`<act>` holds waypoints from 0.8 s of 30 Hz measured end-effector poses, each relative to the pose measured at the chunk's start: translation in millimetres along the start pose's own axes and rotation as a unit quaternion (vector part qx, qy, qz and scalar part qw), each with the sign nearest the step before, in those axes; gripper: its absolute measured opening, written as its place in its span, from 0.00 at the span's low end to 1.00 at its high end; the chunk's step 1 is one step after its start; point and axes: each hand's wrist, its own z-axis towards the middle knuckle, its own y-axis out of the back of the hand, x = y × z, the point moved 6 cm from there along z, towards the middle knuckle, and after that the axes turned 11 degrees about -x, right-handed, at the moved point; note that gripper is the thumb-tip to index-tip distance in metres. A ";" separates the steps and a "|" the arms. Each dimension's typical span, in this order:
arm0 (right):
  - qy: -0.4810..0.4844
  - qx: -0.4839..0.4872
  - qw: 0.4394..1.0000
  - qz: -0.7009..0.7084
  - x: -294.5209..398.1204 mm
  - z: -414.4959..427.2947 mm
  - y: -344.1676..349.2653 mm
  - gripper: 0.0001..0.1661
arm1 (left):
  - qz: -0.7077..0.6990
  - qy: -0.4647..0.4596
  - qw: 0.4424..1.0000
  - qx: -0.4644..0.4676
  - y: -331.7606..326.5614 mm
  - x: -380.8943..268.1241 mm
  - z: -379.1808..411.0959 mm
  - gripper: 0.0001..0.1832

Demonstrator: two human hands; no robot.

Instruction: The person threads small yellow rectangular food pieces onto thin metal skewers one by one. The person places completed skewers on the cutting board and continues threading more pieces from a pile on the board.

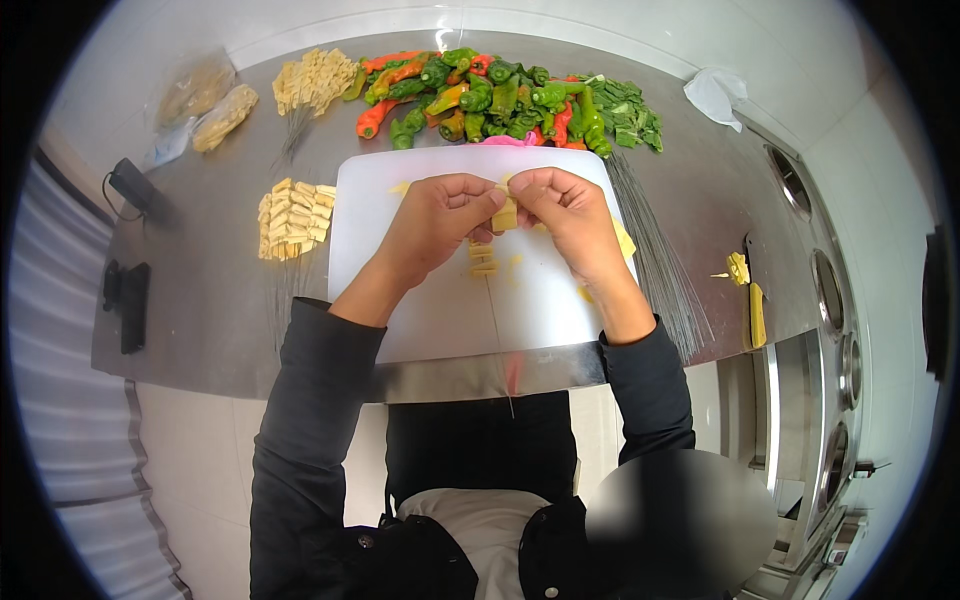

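Both hands meet over a white cutting board (427, 322). My left hand (439, 221) and my right hand (571, 217) pinch a small pale-yellow piece (505, 218), which looks like folded tofu sheet, between thumbs and fingers. Just below it on the board lie several similar folded pieces (484, 260) in a row on a thin metal skewer (493, 315). The skewer's lower end reaches past the board's front edge. More yellow sheet (622, 240) shows at the board's right edge, partly behind my right wrist.
Finished tofu skewers (296, 217) lie left of the board, with another batch (313, 79) behind. Peppers (480, 97) and chopped greens (626, 112) are piled at the back. Bare skewers (660, 262) lie right, then a yellow-handled knife (757, 315). Plastic-bagged food (225, 118) sits far left.
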 end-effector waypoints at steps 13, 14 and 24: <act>0.016 0.015 1.000 0.019 2.3 -2.3 -1.1 0.08 | -0.010 -0.008 1.000 0.011 0.0 0.1 0.2 0.16; 0.015 0.017 1.000 0.018 2.5 -2.4 -0.9 0.08 | -0.012 -0.012 1.000 0.015 -0.4 -0.2 0.1 0.16; 0.003 0.007 1.000 0.024 4.2 -4.6 -2.8 0.09 | -0.013 -0.033 0.999 0.005 -0.3 -1.4 -0.2 0.16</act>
